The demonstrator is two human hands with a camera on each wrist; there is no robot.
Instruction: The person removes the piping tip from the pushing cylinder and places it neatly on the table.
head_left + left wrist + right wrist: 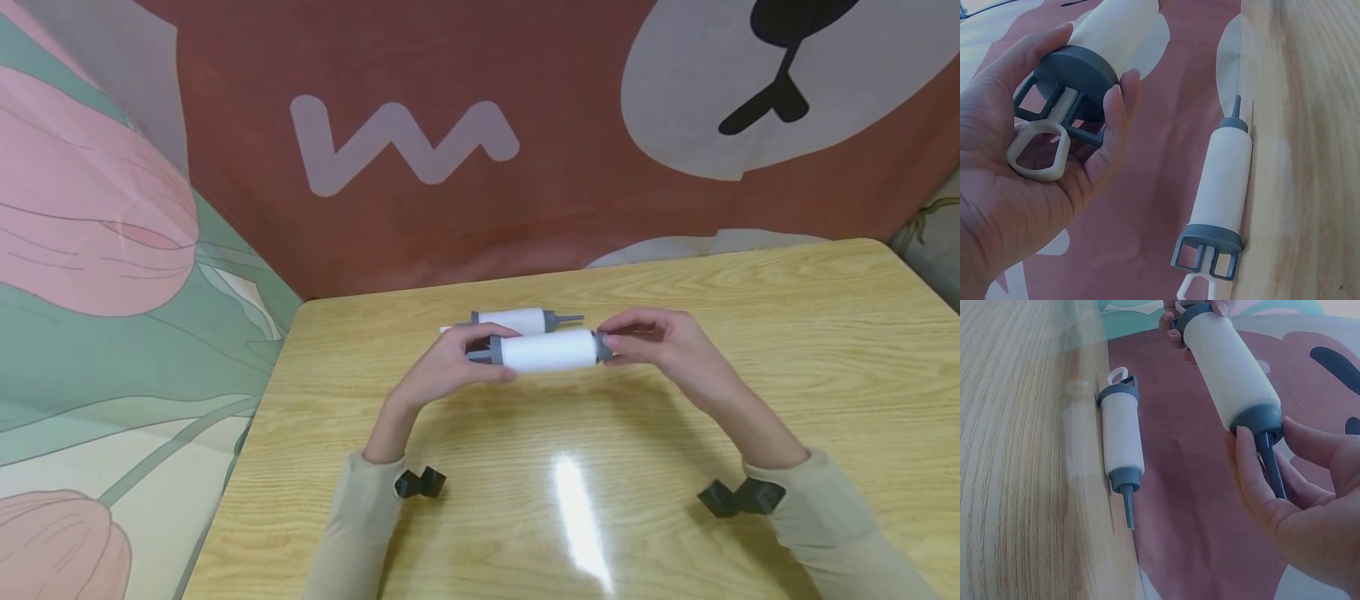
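A large syringe (551,351) with a white barrel and grey end caps is held sideways above the table by both hands. My left hand (442,362) grips its grey flanged end, thumb and fingers on opposite sides. In the left wrist view, the white plunger ring (1040,151) of that syringe lies against the palm, pushed in close to the grey finger loops. My right hand (663,337) pinches the grey nozzle cap (1257,420) at the other end, the tapered nozzle (1270,465) pointing in between its fingers.
A second syringe (517,321) of the same look lies on the wooden table (750,400) behind the held one, its nozzle pointing right. A red printed cloth (450,233) hangs behind the table, and a floral cloth (112,358) hangs at the left.
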